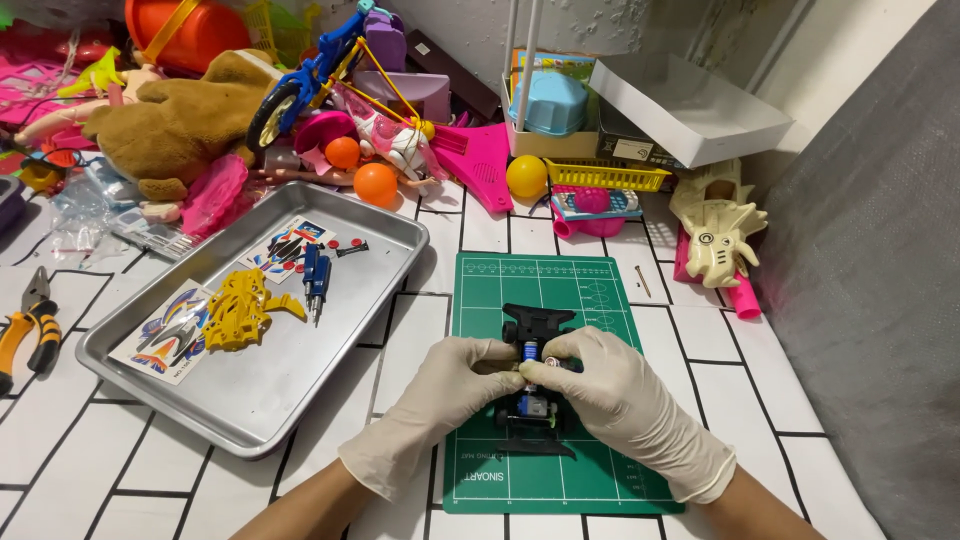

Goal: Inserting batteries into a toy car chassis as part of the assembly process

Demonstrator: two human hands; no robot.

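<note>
- A small black toy car chassis [530, 375] sat on the green mat [590, 470] near the surface's front edge, middle-right.
- Its body was off; a battery and motor seemed fitted in the frame, though the fingers hid much of it.
- Yellow parts [238, 308], sticker sheets [172, 335] and a blue screwdriver [315, 280] lay unused in the steel tray [300, 400] towards the left edge, so assembly looked part done.
- The left hand [440, 395], gloved, came in from the front edge, fingers closed on the chassis's left side.
- The right hand [620, 400], also gloved, curled over the right side, thumb and forefinger pinched on the chassis beside the battery.
</note>
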